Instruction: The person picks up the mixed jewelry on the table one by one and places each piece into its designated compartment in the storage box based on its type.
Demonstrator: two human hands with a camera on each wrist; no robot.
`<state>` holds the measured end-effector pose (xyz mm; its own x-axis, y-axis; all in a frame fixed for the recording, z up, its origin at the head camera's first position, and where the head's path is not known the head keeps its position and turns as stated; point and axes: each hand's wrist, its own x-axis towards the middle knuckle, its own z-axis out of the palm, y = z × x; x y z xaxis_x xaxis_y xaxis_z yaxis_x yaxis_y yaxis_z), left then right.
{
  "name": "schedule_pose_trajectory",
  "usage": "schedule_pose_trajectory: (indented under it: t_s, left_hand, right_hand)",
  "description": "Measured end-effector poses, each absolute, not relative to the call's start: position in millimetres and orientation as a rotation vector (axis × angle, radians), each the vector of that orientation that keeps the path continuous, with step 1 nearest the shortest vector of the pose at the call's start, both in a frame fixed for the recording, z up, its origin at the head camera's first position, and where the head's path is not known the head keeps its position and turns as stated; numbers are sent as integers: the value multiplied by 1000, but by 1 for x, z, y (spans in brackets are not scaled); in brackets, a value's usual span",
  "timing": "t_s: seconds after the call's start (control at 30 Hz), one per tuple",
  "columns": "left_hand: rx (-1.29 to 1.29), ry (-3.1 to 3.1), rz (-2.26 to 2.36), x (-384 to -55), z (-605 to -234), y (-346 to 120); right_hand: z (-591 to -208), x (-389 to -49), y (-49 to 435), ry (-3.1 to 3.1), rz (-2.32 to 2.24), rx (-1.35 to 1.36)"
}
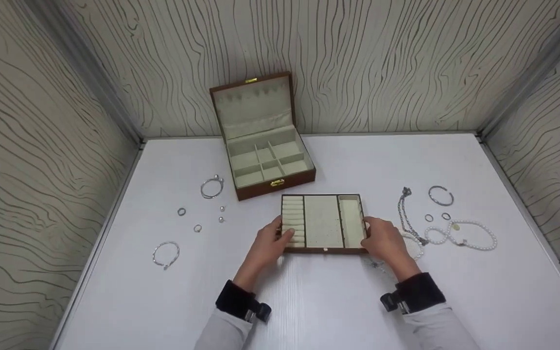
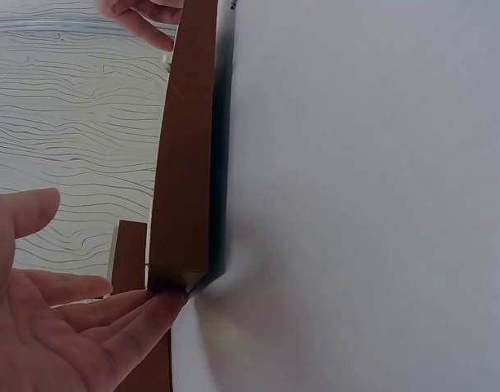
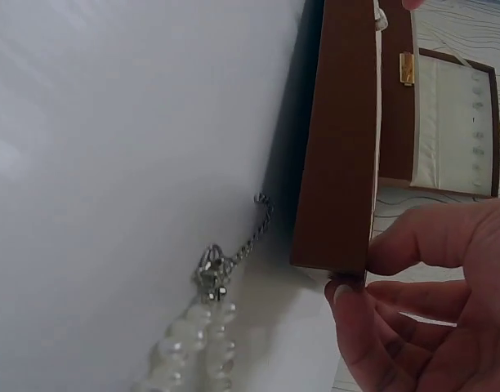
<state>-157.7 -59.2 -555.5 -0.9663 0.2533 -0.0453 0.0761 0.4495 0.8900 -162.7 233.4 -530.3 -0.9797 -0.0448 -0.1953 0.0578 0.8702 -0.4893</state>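
You've one box (image 1: pixel 260 191), one tray (image 1: pixel 323 221), four rings (image 1: pixel 181 215), two studs (image 1: pixel 221 219), three silvery round bracelets (image 1: pixel 206 196); pearl strand (image 1: pixel 479 249) count unclear.

Shallow brown tray (image 1: pixel 309 251), cream-lined, held between left fingers (image 2: pixel 140 327) and right fingers (image 3: pixel 354 322), ring rolls (image 1: pixel 293 214) nearest the former, flat panel (image 1: pixel 323 221) midway, long compartment (image 1: pixel 353 223) nearest the latter

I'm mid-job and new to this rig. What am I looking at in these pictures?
There's no machine, just a person working bare-handed. The wide picture comes from a head camera looking down; the others come from cameras on each wrist. The right hand pinches one end of a jewelry tray; the left hand touches the other end. Beyond it stands an open, compartmented box. On the white table, rings and bracelets lie on both sides, with pearl strands on the right.
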Motion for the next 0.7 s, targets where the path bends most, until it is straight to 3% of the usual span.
schedule_pose_trajectory:
  t_s: [0.7]
  left_hand:
    - [17,2635,1462,-159,-560,-94]
  right_hand:
    - [-549,-159,195,2888,-843,-124]
